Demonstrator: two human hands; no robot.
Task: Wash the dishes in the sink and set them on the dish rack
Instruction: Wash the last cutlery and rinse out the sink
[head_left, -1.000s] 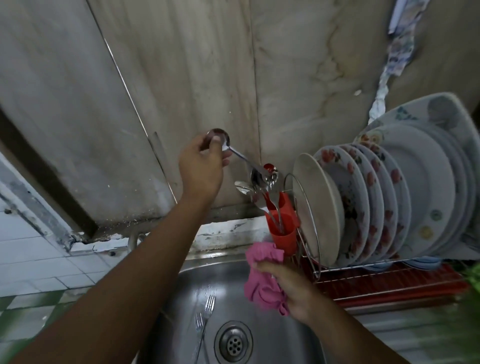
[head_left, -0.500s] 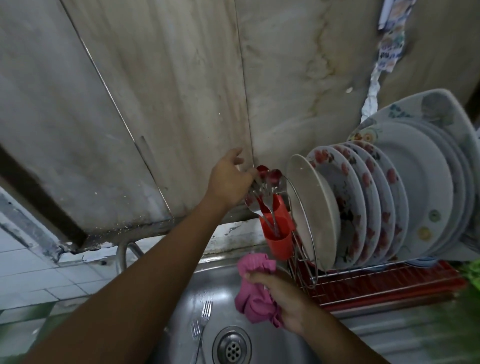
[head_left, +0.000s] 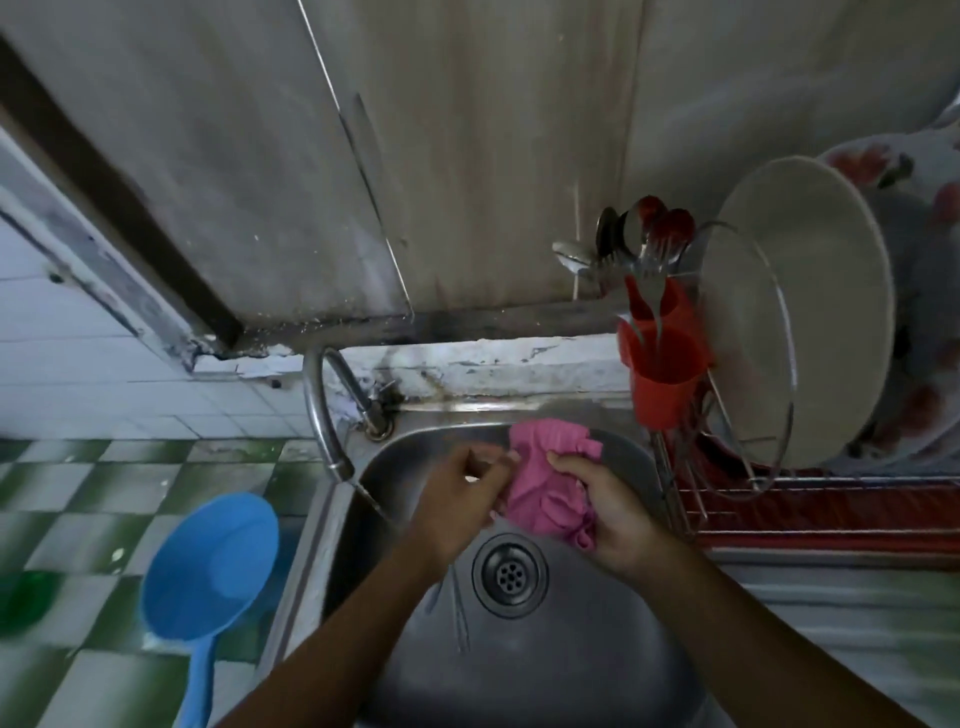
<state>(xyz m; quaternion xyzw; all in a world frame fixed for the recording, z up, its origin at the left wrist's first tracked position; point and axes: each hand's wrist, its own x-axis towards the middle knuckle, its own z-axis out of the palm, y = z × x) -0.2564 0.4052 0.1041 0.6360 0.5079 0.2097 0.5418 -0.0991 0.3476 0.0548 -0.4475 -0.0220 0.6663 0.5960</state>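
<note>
Left hand is now down at the pink cloth, grip unclear; right hand grips it. Lift the forks, at 6 o'clock of the left hand, singly.

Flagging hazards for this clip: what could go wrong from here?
1. The forks lie in the sink, half hidden under the left arm; a blind reach might jab a finger.
2. The red cup is crowded, with spoons leaning out; adding forks might knock one out.

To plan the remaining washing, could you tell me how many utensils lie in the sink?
2 utensils, both left of the drain, partly under the left forearm; others may be hidden.
</note>
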